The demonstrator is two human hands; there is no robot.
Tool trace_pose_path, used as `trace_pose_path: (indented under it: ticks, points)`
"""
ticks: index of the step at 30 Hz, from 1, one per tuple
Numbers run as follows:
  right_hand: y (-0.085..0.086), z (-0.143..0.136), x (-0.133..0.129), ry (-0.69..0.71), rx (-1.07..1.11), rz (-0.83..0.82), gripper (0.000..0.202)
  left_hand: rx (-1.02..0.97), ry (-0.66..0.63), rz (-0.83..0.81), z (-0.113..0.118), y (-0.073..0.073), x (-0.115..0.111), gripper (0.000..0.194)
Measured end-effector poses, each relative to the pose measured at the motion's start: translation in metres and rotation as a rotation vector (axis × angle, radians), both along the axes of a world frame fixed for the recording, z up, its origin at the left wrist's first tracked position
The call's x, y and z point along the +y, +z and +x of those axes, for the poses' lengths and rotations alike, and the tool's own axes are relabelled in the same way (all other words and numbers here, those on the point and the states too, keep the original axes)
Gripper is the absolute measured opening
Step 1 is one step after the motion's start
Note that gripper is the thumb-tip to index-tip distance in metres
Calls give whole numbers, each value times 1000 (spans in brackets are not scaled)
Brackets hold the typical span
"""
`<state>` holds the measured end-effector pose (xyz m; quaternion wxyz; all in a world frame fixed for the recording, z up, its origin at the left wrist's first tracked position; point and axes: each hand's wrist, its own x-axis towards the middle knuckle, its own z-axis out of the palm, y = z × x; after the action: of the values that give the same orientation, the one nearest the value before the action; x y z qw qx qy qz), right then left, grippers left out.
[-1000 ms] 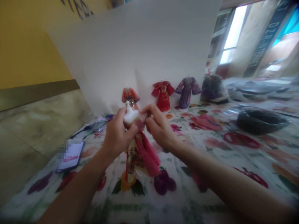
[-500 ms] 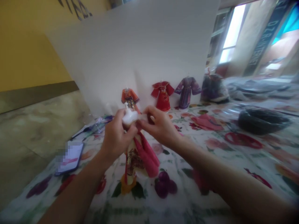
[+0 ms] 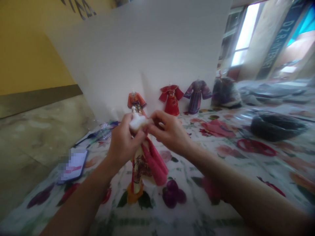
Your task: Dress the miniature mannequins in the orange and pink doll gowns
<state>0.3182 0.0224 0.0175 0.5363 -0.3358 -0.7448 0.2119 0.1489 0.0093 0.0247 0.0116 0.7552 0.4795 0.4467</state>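
My left hand is wrapped round a small doll figure with a white upper body and a knob-like neck, headless. Below my fingers hangs its patterned cream and gold skirt with red edging. A pink cloth drapes down the skirt's right side. At the figure's right side my right hand is closed in a pinch, thumb and forefinger against the edge of the white part. What lies between those fingertips is too small and blurred to name.
Doll outfits in orange, red and purple stand upright before a white board. A phone lies left on the floral tablecloth. Pink cloth, a red loop and a black plastic-wrapped bundle lie right.
My right fingers have shifted slightly at the figure's right side, and the white body has turned a little. My left hand keeps its hold.
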Motion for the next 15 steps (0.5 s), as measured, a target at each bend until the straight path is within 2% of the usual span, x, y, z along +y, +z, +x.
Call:
trace_pose_path:
  ticks: [7, 15]
  points:
    - [16, 14, -7, 0, -148, -73, 14, -1, 32, -10, -2, -1, 1, 38]
    - [14, 11, -7, -27, -130, -33, 15, -1, 13, -9, 1, 1, 0, 36]
